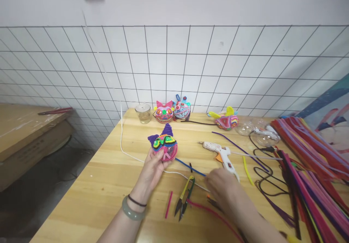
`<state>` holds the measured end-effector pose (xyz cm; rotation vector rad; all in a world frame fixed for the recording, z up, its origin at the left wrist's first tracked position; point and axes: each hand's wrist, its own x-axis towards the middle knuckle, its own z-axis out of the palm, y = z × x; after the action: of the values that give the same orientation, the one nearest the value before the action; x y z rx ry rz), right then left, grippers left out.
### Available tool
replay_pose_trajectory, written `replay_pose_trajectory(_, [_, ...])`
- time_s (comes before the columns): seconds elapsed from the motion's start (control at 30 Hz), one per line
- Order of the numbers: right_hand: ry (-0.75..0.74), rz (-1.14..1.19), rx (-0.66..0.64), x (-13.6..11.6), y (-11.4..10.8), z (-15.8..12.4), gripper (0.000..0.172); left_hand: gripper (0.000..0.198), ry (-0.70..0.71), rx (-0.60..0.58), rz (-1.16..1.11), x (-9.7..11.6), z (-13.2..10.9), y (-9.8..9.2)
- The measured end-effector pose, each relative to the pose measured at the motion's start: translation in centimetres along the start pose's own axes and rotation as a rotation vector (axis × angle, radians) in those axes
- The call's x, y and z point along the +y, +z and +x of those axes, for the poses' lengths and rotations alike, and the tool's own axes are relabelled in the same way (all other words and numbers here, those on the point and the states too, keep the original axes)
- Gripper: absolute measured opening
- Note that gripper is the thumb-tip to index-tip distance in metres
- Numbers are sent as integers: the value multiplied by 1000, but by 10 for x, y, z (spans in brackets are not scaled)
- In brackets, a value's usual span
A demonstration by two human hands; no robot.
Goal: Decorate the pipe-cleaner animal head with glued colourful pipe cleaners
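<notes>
My left hand [154, 168] grips a cat-face ornament [165, 146] by its lower edge, thumb on the front. The ornament is a clear bulb partly covered in coloured pipe cleaners, with purple ears, green eyes and a pink rim. My right hand [222, 188] is low over the table, blurred, with its fingertips hidden. Beside those fingers is one end of a blue pipe cleaner [191, 167]; whether they touch it I cannot tell. Yellow-and-green thread snips [186, 196] lie between my hands, with a short pink pipe cleaner piece [168, 205] to their left.
A white glue gun [222, 156] lies beyond my right hand. Finished ornaments [164, 112] and a glass cup [143, 113] stand along the wall. Clear bulbs [263, 137] and pipe cleaner bundles [308, 185] lie at right. A white cord [131, 156] crosses the table.
</notes>
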<state>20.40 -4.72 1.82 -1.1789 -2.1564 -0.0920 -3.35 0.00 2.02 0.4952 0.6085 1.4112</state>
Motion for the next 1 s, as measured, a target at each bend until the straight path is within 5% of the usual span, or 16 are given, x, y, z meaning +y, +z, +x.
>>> replay_pose_trajectory(0.13, [-135, -107, -154, -45, 22, -26, 41, 27, 0, 0, -3, -2, -1, 0])
replay_pose_trajectory(0.27, [-149, -181, -134, -48, 30, -35, 44, 28, -6, -11, 10, -2, -1, 1])
replay_pose_trajectory(0.4, [-142, -97, -172, -58, 27, -20, 27, 29, -13, -26, 2, -2, -1, 2])
replay_pose_trajectory(0.57, [-428, -201, -410, -98, 50, 2, 11, 30, -20, -36, 11, -2, -3, 3])
replay_pose_trajectory(0.73, [-511, -310, -487, -109, 64, 15, 7, 28, -22, -27, 8, 0, -3, 2])
replay_pose_trajectory(0.83, [-359, -149, -420, -100, 49, 29, 11, 29, -33, -8, 16, 2, -4, 3])
replay_pose_trajectory(1.0, [117, 254, -267, -79, 11, 56, 17, 35, -40, -29, 88, 3, -9, 10])
